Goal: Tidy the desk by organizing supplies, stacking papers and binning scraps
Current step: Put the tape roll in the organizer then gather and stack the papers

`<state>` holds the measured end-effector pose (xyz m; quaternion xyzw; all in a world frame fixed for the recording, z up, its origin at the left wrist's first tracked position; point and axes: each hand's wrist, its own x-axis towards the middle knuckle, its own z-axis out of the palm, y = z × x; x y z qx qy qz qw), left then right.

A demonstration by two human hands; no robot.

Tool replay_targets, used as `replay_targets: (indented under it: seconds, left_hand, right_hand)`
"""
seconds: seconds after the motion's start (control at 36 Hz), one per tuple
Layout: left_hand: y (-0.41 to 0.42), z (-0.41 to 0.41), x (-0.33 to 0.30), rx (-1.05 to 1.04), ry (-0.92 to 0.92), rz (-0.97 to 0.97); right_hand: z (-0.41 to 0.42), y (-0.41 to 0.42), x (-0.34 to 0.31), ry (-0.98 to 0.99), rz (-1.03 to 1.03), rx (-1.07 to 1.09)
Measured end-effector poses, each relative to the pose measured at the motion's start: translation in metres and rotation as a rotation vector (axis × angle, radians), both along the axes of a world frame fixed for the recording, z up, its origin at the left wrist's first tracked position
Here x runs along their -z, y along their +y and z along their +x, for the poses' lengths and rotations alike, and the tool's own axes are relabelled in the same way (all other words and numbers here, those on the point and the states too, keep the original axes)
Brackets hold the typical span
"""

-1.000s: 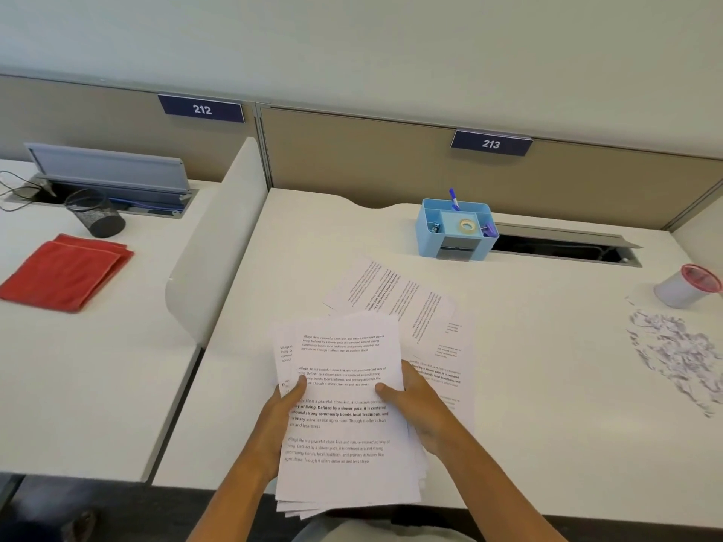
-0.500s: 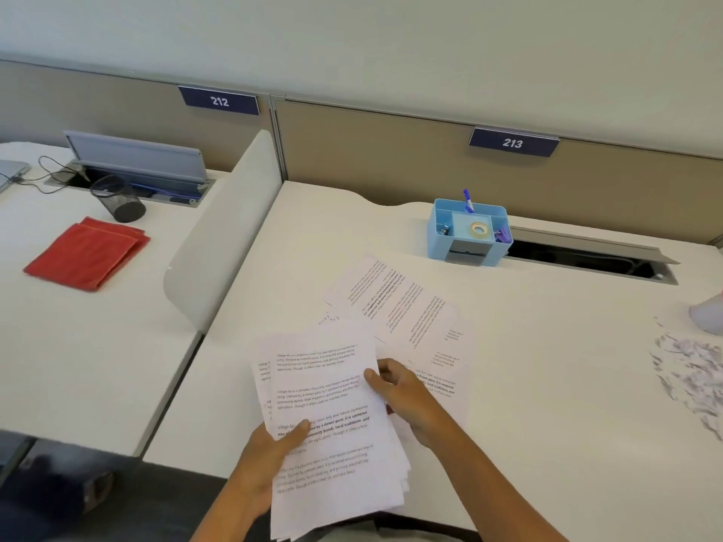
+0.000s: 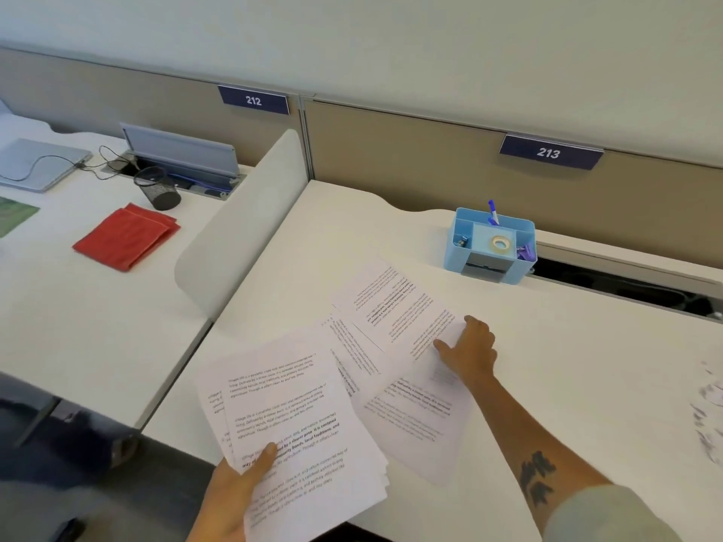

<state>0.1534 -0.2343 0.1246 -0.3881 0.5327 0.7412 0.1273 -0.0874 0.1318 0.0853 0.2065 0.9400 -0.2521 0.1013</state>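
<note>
Two bare hands work over a white desk (image 3: 528, 346). The left hand (image 3: 234, 498) grips a stack of printed papers (image 3: 297, 432) at its near corner, thumb curled over the top sheet and the other fingers hidden beneath; the stack juts out past the desk's near edge. The right hand (image 3: 471, 352) reaches forward onto the loose sheets (image 3: 391, 307) fanned across the desk, thumb on top of one sheet near its right edge and fingers curled at that edge; whether they pinch it or only press cannot be told.

Toward the back of the desk stands a light blue organizer (image 3: 489, 248) holding a tape roll (image 3: 501, 242) in its middle well and a blue pen (image 3: 493, 211) upright at the rear. Shredded paper scraps (image 3: 710, 416) lie blurred at the far right edge.

A pale rounded divider (image 3: 242, 221) separates this desk from the neighbouring one, which bears a folded red cloth (image 3: 127, 240), a black mesh cup (image 3: 156, 187) and a closed laptop (image 3: 39, 164) with a cable. Beige partition panels behind carry number plates 212 (image 3: 253, 100) and 213 (image 3: 548, 152).
</note>
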Motion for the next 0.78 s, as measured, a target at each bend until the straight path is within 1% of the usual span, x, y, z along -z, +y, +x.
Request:
replay_targets:
  seconds: [0.11,0.19,0.39,0.61,0.78]
  left_hand:
    - [0.002,0.005,0.004,-0.046,-0.007,0.005]
    - [0.009,0.008,0.006,-0.071,0.009,0.018]
    - [0.026,0.008,0.006,-0.081,0.034,0.001]
    - [0.035,-0.001,0.004,-0.083,0.043,-0.024]
    - [0.034,-0.016,-0.002,-0.028,0.041,-0.045]
  right_hand:
    - [-0.009,-0.002,-0.002,-0.07,0.084,-0.004]
    - [-0.012,-0.003,0.002,-0.061,0.135,-0.026]
    - [-0.023,-0.006,-0.001,-0.142,0.15,-0.006]
    - [-0.012,-0.012,0.01,-0.036,0.173,-0.075]
    - [-0.014,-0.014,0.011,-0.054,0.142,-0.059]
